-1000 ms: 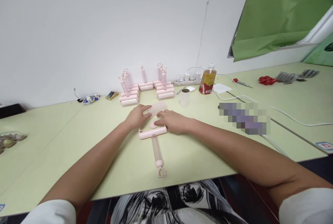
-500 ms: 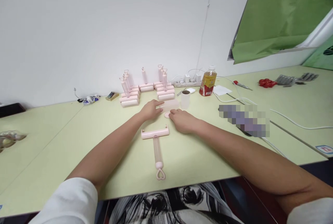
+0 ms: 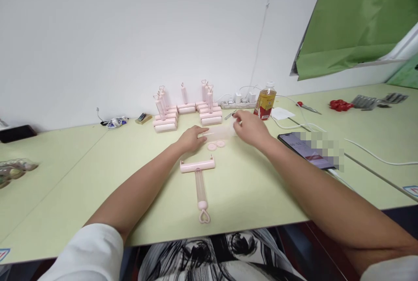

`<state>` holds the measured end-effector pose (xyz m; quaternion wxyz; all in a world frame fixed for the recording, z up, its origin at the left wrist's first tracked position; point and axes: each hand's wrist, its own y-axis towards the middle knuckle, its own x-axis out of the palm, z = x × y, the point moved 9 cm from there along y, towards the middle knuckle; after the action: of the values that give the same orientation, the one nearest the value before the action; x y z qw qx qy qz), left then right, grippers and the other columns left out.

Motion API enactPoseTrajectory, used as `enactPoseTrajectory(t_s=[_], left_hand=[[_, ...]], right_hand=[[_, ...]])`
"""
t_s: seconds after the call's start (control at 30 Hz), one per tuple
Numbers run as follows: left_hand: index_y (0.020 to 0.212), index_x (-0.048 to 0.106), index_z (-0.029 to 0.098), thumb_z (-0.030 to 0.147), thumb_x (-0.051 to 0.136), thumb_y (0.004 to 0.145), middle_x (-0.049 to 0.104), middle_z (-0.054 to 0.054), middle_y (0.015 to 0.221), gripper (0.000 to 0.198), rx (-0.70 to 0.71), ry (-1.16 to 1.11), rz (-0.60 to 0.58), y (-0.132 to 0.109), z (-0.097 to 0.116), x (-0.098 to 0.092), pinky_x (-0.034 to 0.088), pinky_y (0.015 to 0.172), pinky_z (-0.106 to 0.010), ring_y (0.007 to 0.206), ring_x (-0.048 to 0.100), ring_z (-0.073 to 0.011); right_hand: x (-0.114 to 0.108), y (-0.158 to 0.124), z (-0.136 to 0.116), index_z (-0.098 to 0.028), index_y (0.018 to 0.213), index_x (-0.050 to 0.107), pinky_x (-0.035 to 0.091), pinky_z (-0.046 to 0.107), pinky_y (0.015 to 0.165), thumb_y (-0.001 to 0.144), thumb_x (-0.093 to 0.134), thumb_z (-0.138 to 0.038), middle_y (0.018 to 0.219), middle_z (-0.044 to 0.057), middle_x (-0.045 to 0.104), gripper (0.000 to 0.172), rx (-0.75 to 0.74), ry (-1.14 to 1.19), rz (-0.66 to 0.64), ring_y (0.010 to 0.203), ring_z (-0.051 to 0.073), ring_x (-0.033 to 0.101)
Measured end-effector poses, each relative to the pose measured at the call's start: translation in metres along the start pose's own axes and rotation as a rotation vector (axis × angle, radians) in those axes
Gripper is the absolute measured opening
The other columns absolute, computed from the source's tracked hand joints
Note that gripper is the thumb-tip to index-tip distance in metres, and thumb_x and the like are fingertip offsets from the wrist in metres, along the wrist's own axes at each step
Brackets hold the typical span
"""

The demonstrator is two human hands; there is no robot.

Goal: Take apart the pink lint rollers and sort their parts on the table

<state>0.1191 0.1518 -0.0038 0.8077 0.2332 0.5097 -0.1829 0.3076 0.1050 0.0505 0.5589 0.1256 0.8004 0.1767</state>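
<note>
My left hand [image 3: 192, 138] lies on the table with its index finger stretched out and thumb apart, the fingertips touching the left end of a pale translucent cover [image 3: 217, 133]. Fingers bent downward, my right hand [image 3: 251, 127] grips the top of a white lint roll [image 3: 234, 129], which it mostly hides. Two round pink caps [image 3: 212, 147] lie side by side just in front of the cover. Closer to me is a pink lint roller frame [image 3: 197, 166], bare of any roll, with a clear handle ending in a heart-shaped loop.
Several pink lint rollers [image 3: 166, 125] stand grouped by the wall, handles up. Behind my right hand are a power strip [image 3: 238, 104] and a bottle [image 3: 265, 101]. A phone [image 3: 305, 150] with a cable lies right of my forearm; red parts [image 3: 340, 105] are farther right.
My right hand has left the pink caps and moved up and right onto the lint roll. Two caps now show where one was visible. My left hand stays at the cover.
</note>
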Motion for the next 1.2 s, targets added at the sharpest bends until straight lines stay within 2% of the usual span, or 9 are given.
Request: enactPoseTrajectory(t_s=[0.07, 0.13, 0.23, 0.37, 0.57, 0.73, 0.97, 1.1, 1.2], left_hand=[[0.134, 0.057, 0.025, 0.036, 0.052, 0.090, 0.057, -0.007, 0.130, 0.045, -0.004, -0.001, -0.006, 0.001, 0.002, 0.001, 0.047, 0.094, -0.033, 0.100, 0.063, -0.0219], [0.134, 0.058, 0.025, 0.036, 0.053, 0.090, 0.057, -0.007, 0.131, 0.045, -0.011, -0.001, -0.009, 0.002, 0.003, 0.001, 0.047, 0.095, -0.033, 0.101, 0.063, -0.0223], [0.134, 0.057, 0.024, 0.034, 0.053, 0.090, 0.057, -0.007, 0.131, 0.045, -0.013, -0.002, -0.009, 0.003, 0.005, 0.002, 0.046, 0.097, -0.034, 0.103, 0.062, -0.0228], [0.137, 0.054, 0.024, 0.039, 0.055, 0.088, 0.053, -0.008, 0.136, 0.051, -0.007, -0.015, -0.023, 0.003, 0.004, 0.004, 0.046, 0.097, -0.034, 0.108, 0.061, -0.0238], [0.144, 0.042, 0.027, 0.051, 0.067, 0.076, 0.041, -0.009, 0.146, 0.077, 0.010, -0.023, -0.102, -0.003, 0.009, 0.008, 0.046, 0.098, -0.035, 0.118, 0.055, -0.0276], [0.143, 0.043, 0.027, 0.051, 0.062, 0.080, 0.042, -0.008, 0.146, 0.070, -0.019, 0.013, -0.090, -0.004, 0.013, 0.006, 0.046, 0.096, -0.035, 0.119, 0.055, -0.0278], [0.141, 0.043, 0.024, 0.053, 0.058, 0.083, 0.044, -0.011, 0.141, 0.067, 0.016, 0.109, -0.058, 0.000, 0.012, 0.007, 0.047, 0.092, -0.036, 0.114, 0.057, -0.0285], [0.134, 0.047, 0.019, 0.045, 0.048, 0.091, 0.047, -0.012, 0.135, 0.050, 0.090, 0.140, 0.018, -0.004, 0.024, -0.008, 0.046, 0.091, -0.036, 0.112, 0.057, -0.0260], [0.108, 0.062, 0.019, 0.043, 0.040, 0.093, 0.059, -0.009, 0.113, 0.036, 0.070, 0.121, 0.028, -0.022, 0.034, -0.023, 0.046, 0.076, -0.033, 0.089, 0.062, -0.0217]], right_hand=[[-0.004, 0.008, 0.027, -0.014, 0.128, 0.051, 0.047, 0.037, 0.078, 0.081, 0.054, -0.025, 0.118, 0.016, 0.063, 0.048, 0.094, 0.083, 0.080, 0.095, 0.028, 0.061], [0.012, 0.012, 0.047, -0.015, 0.132, 0.047, 0.047, 0.034, 0.076, 0.075, 0.060, -0.025, 0.118, 0.015, 0.064, 0.059, 0.164, 0.202, 0.013, 0.095, 0.027, 0.062], [0.042, 0.011, 0.055, -0.016, 0.121, 0.053, 0.047, 0.029, 0.071, 0.071, 0.061, -0.022, 0.110, 0.012, 0.068, 0.051, 0.203, 0.290, -0.154, 0.089, 0.024, 0.063], [0.052, 0.007, 0.052, -0.016, 0.119, 0.054, 0.045, 0.028, 0.068, 0.069, 0.059, -0.017, 0.106, 0.011, 0.069, 0.049, 0.211, 0.245, -0.210, 0.087, 0.023, 0.063], [0.039, 0.009, 0.056, -0.015, 0.132, 0.045, 0.044, 0.029, 0.067, 0.070, 0.060, -0.019, 0.112, 0.014, 0.066, 0.064, 0.262, 0.223, -0.147, 0.089, 0.024, 0.063], [-0.006, 0.006, 0.032, -0.016, 0.109, 0.060, 0.044, 0.031, 0.070, 0.077, 0.052, -0.017, 0.098, 0.010, 0.068, 0.034, 0.156, 0.220, 0.167, 0.085, 0.023, 0.062], [0.057, -0.023, -0.034, -0.018, 0.091, 0.068, 0.044, 0.027, 0.073, 0.078, 0.049, -0.008, 0.095, 0.005, 0.072, 0.025, -0.244, 0.207, -0.406, 0.084, 0.019, 0.063], [0.065, -0.025, -0.033, -0.018, 0.099, 0.068, 0.043, 0.027, 0.075, 0.081, 0.049, -0.009, 0.102, 0.007, 0.072, 0.028, -0.222, 0.173, -0.420, 0.091, 0.021, 0.063], [0.055, -0.021, -0.030, -0.019, 0.103, 0.067, 0.043, 0.026, 0.076, 0.081, 0.049, -0.011, 0.103, 0.006, 0.072, 0.030, -0.166, 0.228, -0.348, 0.091, 0.020, 0.063]])
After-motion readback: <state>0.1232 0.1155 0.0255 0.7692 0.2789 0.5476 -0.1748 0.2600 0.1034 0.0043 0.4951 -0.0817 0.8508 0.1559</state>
